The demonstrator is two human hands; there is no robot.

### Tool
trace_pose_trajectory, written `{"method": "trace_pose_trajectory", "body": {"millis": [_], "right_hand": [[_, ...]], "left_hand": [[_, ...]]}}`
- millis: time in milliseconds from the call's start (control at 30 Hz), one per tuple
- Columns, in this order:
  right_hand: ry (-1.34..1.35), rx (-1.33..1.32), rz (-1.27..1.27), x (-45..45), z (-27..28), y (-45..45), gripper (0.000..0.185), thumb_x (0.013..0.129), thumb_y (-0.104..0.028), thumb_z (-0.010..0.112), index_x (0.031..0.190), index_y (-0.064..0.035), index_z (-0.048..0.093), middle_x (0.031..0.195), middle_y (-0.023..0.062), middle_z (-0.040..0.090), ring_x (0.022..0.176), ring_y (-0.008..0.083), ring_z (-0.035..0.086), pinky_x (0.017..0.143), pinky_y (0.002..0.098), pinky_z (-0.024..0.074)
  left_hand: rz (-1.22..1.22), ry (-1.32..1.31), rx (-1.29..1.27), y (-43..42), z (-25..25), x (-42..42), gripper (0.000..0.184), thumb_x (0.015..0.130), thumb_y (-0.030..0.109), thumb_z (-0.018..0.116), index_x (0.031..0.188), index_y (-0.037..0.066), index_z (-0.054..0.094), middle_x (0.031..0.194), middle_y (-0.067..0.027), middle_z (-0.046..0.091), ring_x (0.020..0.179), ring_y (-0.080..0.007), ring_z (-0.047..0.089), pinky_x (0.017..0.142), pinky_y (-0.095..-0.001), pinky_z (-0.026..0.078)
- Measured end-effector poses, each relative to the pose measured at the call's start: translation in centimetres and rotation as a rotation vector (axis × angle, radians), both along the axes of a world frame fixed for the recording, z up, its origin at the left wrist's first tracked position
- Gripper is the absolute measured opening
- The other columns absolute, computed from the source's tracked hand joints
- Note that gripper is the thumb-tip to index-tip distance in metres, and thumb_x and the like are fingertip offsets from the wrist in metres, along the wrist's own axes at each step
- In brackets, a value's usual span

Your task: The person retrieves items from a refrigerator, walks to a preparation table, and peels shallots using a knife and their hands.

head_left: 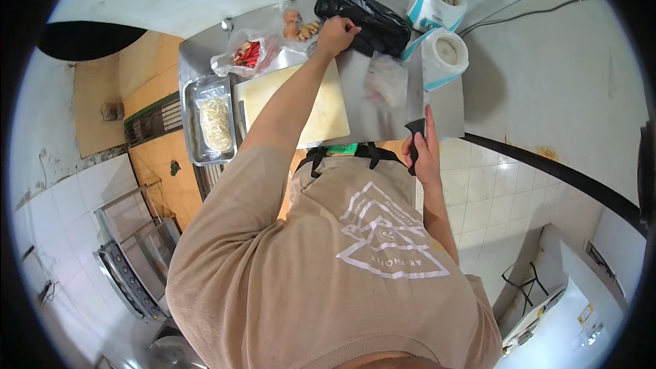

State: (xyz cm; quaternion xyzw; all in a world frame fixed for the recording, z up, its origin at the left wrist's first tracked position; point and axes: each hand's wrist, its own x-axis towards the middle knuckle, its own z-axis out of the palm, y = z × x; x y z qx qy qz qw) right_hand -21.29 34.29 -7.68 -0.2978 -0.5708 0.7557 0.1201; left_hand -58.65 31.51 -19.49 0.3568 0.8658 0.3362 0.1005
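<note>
My left hand [338, 35] reaches across to the far side of the steel table, its fingers pinched together at the near side of a black plastic bag [369, 19]. My right hand [425, 154] is closed around the black handle of a kitchen knife [415, 96], with the index finger stretched along it. The broad blade points away from me, over the table's right part. Left of the blade lies a clear plastic bag [385, 80] with pale contents I cannot make out. Below my left forearm rests a cream cutting board [321, 106], partly covered by the arm.
Red chillies [247, 55] sit in a clear bag at the back left, near ginger [309, 30]. A metal tray [189, 113] holds bagged pale strands [216, 123]. Two white-and-turquoise appliances [444, 55] stand at the right against the wall. The steel table [447, 106] ends before my waist.
</note>
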Motion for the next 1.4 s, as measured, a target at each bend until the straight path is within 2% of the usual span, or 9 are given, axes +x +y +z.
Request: {"method": "trace_pose_trajectory", "body": {"millis": [167, 200, 400, 600, 767, 867, 967, 1167, 1400], "right_hand": [[-0.028, 0.123, 0.109, -2.4, 0.6, 0.6, 0.066, 0.101, -0.016, 0.045, 0.16, -0.0141, 0.014, 0.066, 0.0027, 0.054, 0.051, 0.0068, 0.045, 0.046, 0.0204, 0.0374], [-0.05, 0.181, 0.126, -2.8, 0.8, 0.5, 0.063, 0.098, -0.012, 0.05, 0.157, -0.0099, 0.027, 0.066, 0.0028, 0.055, 0.053, 0.0081, 0.049, 0.047, 0.0236, 0.0404], [-0.154, 0.701, 0.446, -6.6, -0.9, -1.2, 0.057, 0.089, -0.016, 0.063, 0.141, 0.0035, 0.048, 0.067, 0.0133, 0.06, 0.055, 0.023, 0.057, 0.059, 0.0372, 0.0476], [-0.162, 1.007, 0.484, -10.5, -7.2, -4.4, 0.069, 0.085, -0.029, 0.07, 0.14, 0.007, 0.047, 0.067, 0.0201, 0.06, 0.059, 0.0288, 0.062, 0.061, 0.0395, 0.0471], [-0.253, 0.718, 0.647, -13.2, -2.4, -5.2, 0.066, 0.093, -0.023, 0.063, 0.149, 0.002, 0.037, 0.079, 0.0088, 0.065, 0.064, 0.0168, 0.057, 0.061, 0.0292, 0.0469], [-0.034, 0.618, 0.584, -13.5, 1.7, -6.2, 0.066, 0.094, -0.02, 0.061, 0.151, 0.0013, 0.034, 0.076, 0.008, 0.063, 0.065, 0.0162, 0.058, 0.063, 0.0295, 0.0472], [0.116, 0.506, 0.562, -14.4, 7.0, -7.6, 0.067, 0.093, -0.017, 0.063, 0.15, 0.0015, 0.035, 0.077, 0.0072, 0.064, 0.065, 0.015, 0.059, 0.064, 0.0286, 0.0472], [0.126, 0.273, 0.568, -16.1, 10.0, -8.7, 0.065, 0.091, -0.015, 0.065, 0.148, 0.0016, 0.04, 0.066, 0.0025, 0.058, 0.055, 0.0079, 0.052, 0.052, 0.0223, 0.041], [0.247, -0.01, 0.707, -16.9, 14.4, -10.2, 0.062, 0.097, -0.033, 0.06, 0.146, 0.0004, 0.042, 0.06, 0.001, 0.056, 0.048, 0.0048, 0.044, 0.045, 0.021, 0.0343]], "left_hand": [[-0.022, 0.052, 0.299, -4.5, 1.6, 0.1, 0.027, 0.078, 0.016, 0.071, 0.102, 0.005, 0.071, 0.091, -0.0179, 0.067, 0.086, -0.0328, 0.066, 0.076, -0.0408, 0.052], [-0.021, 0.065, 0.393, -6.5, 2.7, 1.3, 0.03, 0.076, 0.016, 0.071, 0.104, 0.005, 0.07, 0.091, -0.0176, 0.066, 0.086, -0.0333, 0.066, 0.077, -0.0416, 0.052], [0.266, -0.126, -0.032, -24.5, 0.8, 6.5, 0.041, 0.074, 0.018, 0.075, 0.113, 0.006, 0.067, 0.104, -0.0159, 0.064, 0.096, -0.0343, 0.063, 0.086, -0.0412, 0.051], [0.228, 0.117, -0.133, -23.9, 0.2, 12.1, 0.034, 0.076, 0.022, 0.078, 0.106, 0.008, 0.071, 0.106, -0.0117, 0.065, 0.096, -0.0323, 0.063, 0.087, -0.042, 0.052], [0.278, 0.045, -0.18, -22.8, -0.9, 11.6, 0.018, 0.081, 0.018, 0.077, 0.095, 0.008, 0.074, 0.098, -0.0084, 0.069, 0.092, -0.0278, 0.066, 0.085, -0.0401, 0.053], [0.35, -0.537, 0.359, -23.7, 5.8, 12.0, 0.018, 0.086, 0.011, 0.075, 0.102, 0.004, 0.07, 0.094, -0.0057, 0.072, 0.09, -0.0198, 0.07, 0.081, -0.031, 0.055], [0.273, -0.816, 0.775, -25.1, 13.6, 13.4, 0.026, 0.083, 0.001, 0.076, 0.108, 0.002, 0.069, 0.099, -0.0061, 0.072, 0.091, -0.0136, 0.068, 0.08, -0.027, 0.054], [0.236, -0.808, 0.981, -26.7, 23.6, 15.0, 0.036, 0.076, -0.005, 0.08, 0.108, 0.0, 0.067, 0.094, -0.0062, 0.07, 0.088, -0.0129, 0.067, 0.08, -0.0296, 0.057], [0.178, -0.663, 0.996, -28.1, 24.8, 15.3, 0.038, 0.068, -0.005, 0.086, 0.102, -0.003, 0.069, 0.089, -0.0069, 0.068, 0.084, -0.013, 0.065, 0.073, -0.0285, 0.058]]}}
